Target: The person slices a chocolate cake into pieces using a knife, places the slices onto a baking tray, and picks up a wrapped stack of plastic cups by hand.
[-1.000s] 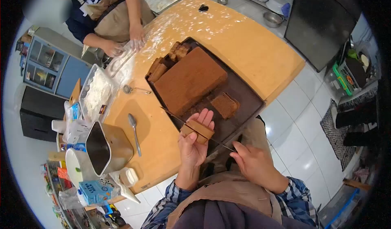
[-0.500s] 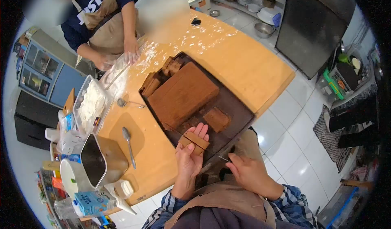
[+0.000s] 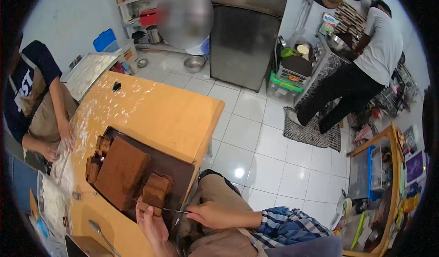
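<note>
A large cocoa-brown block of chocolate cake (image 3: 121, 165) lies on a dark tray (image 3: 180, 168). Beside it on the tray are cut cake pieces (image 3: 157, 182), set close together. At their near end, my left hand (image 3: 154, 229) has its fingertips and thumb on a small slice of chocolate cake (image 3: 150, 208). My right hand (image 3: 208, 214) is closed round the handle of a thin knife (image 3: 171, 210). Its blade reaches left across the slice, close to my left fingers. Whether the blade touches the slice is hard to tell.
Across the floury wooden table (image 3: 169, 124), a person in an apron (image 3: 34, 101) works over flour. A spoon (image 3: 103, 236) and a tub of white powder (image 3: 52, 202) are at the left. Another person in white (image 3: 377, 42) bends over a counter at the back right.
My left hand has carried the cake slice from over the tray's near edge to beside the cut pieces, the knife following along. My view has swung right, bringing the other person into sight.
</note>
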`<control>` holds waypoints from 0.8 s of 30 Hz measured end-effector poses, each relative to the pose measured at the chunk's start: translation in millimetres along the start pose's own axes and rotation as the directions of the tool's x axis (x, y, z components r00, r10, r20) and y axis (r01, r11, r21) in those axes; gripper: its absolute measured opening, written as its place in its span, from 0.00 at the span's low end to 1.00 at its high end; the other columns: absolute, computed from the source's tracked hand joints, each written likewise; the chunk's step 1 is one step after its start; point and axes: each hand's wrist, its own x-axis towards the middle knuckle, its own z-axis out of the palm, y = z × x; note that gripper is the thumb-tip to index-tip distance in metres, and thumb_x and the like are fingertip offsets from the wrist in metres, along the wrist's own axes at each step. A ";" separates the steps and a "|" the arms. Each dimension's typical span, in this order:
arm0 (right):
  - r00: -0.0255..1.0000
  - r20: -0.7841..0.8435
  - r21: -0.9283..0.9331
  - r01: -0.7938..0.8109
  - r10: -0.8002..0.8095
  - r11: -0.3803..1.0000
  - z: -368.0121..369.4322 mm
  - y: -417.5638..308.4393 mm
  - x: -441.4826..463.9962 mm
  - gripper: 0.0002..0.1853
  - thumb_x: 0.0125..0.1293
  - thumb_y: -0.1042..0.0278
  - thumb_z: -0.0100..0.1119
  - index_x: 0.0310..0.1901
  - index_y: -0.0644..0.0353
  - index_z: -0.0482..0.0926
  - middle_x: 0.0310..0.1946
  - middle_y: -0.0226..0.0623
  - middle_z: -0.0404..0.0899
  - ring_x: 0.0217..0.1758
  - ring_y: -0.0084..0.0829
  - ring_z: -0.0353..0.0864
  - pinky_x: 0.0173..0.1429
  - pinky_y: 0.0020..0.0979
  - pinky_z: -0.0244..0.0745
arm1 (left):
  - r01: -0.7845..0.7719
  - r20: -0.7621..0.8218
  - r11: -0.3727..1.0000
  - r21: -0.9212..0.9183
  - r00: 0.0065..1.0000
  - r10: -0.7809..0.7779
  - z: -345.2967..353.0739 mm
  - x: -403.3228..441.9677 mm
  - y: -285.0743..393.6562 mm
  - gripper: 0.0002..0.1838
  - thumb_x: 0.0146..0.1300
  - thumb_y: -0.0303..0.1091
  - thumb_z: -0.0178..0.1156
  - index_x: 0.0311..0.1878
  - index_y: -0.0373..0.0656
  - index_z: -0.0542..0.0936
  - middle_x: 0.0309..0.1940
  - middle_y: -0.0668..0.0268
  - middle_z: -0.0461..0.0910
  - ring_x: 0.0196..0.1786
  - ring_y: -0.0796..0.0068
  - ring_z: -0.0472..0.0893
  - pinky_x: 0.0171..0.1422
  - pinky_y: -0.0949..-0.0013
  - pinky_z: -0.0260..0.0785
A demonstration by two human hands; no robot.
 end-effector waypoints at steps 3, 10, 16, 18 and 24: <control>1.000 -0.018 0.012 0.021 -0.021 1.000 2.4 5.2 0.1 0.18 0.71 0.55 0.45 0.48 0.60 0.74 0.35 0.55 0.78 0.39 0.56 0.77 0.41 0.48 0.71 | -0.025 -0.047 0.998 0.052 0.999 0.027 -4.4 -0.4 -1.3 0.31 0.55 0.27 0.62 0.62 0.35 0.64 0.55 0.57 0.69 0.57 0.65 0.71 0.64 0.63 0.62; 0.987 -0.151 0.013 0.056 -0.053 0.998 1.2 -8.3 -11.3 0.18 0.70 0.58 0.49 0.52 0.64 0.74 0.27 0.47 0.78 0.30 0.37 0.79 0.35 0.36 0.73 | -0.083 -0.177 0.941 0.329 0.973 0.147 -5.3 -6.8 -14.7 0.36 0.51 0.21 0.62 0.65 0.35 0.60 0.58 0.57 0.66 0.60 0.66 0.68 0.62 0.64 0.66; 0.985 -0.137 0.181 -0.079 0.105 0.980 -1.4 5.3 -9.6 0.16 0.68 0.65 0.50 0.52 0.67 0.75 0.24 0.35 0.75 0.24 0.22 0.70 0.27 0.24 0.64 | -0.249 -0.109 0.747 0.617 0.913 0.394 -18.1 -3.0 -38.8 0.40 0.51 0.34 0.67 0.65 0.34 0.59 0.70 0.49 0.52 0.73 0.55 0.53 0.74 0.59 0.47; 0.984 -0.165 0.183 -0.042 0.073 0.982 1.9 7.2 -5.2 0.14 0.70 0.63 0.49 0.48 0.65 0.76 0.20 0.24 0.69 0.20 0.15 0.62 0.23 0.19 0.57 | -0.271 -0.081 0.648 0.712 0.885 0.459 -14.4 -4.9 -25.9 0.40 0.52 0.34 0.67 0.66 0.37 0.59 0.71 0.49 0.49 0.74 0.55 0.51 0.75 0.59 0.45; 0.975 -0.214 0.181 -0.017 0.056 0.983 -3.9 -13.9 3.9 0.15 0.71 0.59 0.46 0.36 0.63 0.75 0.18 0.27 0.66 0.19 0.19 0.62 0.23 0.23 0.57 | -0.332 -0.058 0.683 0.650 0.875 0.480 -7.3 -6.8 -13.0 0.34 0.54 0.31 0.64 0.63 0.37 0.63 0.71 0.50 0.50 0.73 0.53 0.52 0.74 0.59 0.47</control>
